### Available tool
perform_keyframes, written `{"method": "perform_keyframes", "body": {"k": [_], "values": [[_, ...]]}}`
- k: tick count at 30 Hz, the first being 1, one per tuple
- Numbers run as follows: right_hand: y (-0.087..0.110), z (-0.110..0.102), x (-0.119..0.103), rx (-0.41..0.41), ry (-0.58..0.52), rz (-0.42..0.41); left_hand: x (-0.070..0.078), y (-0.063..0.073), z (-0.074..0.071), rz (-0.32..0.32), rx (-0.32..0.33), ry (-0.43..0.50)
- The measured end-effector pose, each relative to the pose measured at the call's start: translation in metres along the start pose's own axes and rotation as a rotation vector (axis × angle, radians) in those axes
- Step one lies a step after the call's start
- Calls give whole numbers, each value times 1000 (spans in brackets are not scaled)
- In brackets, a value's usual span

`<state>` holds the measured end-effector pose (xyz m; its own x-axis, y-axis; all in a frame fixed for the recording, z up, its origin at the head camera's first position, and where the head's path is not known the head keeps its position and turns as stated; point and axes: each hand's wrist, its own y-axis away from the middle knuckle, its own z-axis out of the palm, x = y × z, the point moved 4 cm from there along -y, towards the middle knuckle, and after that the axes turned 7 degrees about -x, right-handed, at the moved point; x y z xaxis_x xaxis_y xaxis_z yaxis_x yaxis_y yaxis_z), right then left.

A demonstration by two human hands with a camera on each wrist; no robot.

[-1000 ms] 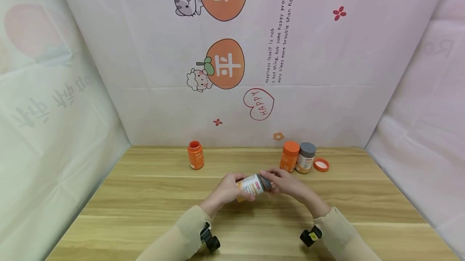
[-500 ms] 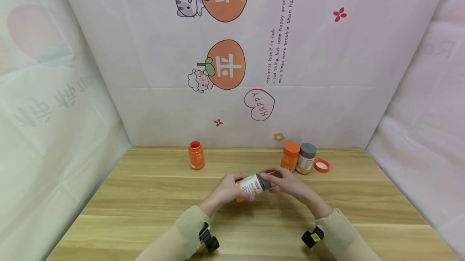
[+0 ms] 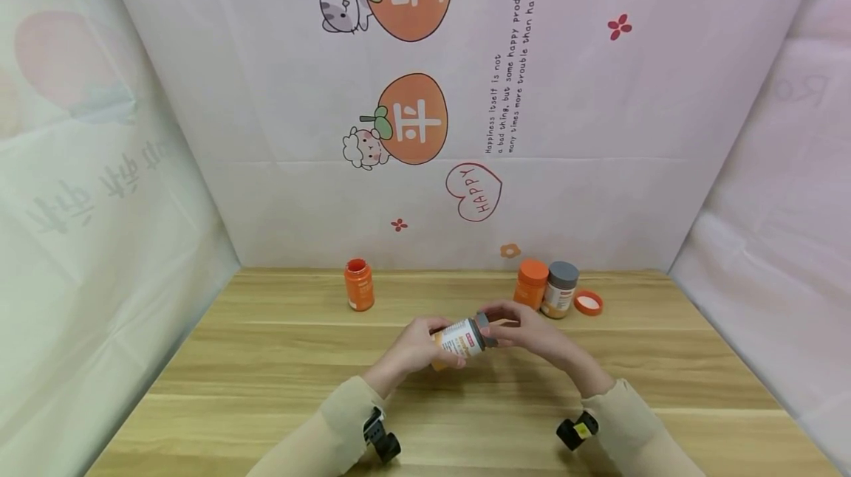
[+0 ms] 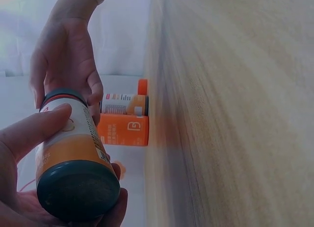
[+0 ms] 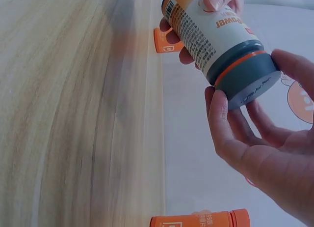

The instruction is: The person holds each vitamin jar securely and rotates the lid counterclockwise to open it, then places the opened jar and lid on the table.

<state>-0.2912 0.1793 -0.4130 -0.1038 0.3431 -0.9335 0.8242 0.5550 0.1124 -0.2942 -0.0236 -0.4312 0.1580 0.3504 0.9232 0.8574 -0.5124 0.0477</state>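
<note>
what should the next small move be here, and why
Probably a gentle twist of the grey lid with the right grip: its fingers sit around the rim, the left grip holds the bottle, and the orange band below the lid may mean it is partly loose.

Behind the held jar (image 3: 460,338), a bottle (image 3: 360,289) stands left (a lid (image 3: 588,303) right).

Up in mid-air, the white-and-orange bottle (image 3: 459,340) is held tilted, lid end rightward; its grey lid (image 5: 250,78) is seen at the neck, an orange ring (image 5: 238,64) exposed beside it.
</note>
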Motion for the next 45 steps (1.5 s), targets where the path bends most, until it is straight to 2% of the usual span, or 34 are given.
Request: {"method": "perform_keyframes", "body": {"k": [10,15,24,29,39,45], "values": [[1,-5,-4,-74,95,-169,-3,0,1,3,-13,-1],[2,-5,-6,-109,69,-237,-2,1,1,7,-15,5],[2,-5,-5,-137,10,-285,0,2,1,13,-22,8],[1,-6,-4,-94,57,-251,1,3,1,19,-16,1],[-3,-4,-7,-25,101,-102,2,2,3,17,2,-51],[-6,0,-6,30,130,25,3,2,5,11,7,-58]]}}
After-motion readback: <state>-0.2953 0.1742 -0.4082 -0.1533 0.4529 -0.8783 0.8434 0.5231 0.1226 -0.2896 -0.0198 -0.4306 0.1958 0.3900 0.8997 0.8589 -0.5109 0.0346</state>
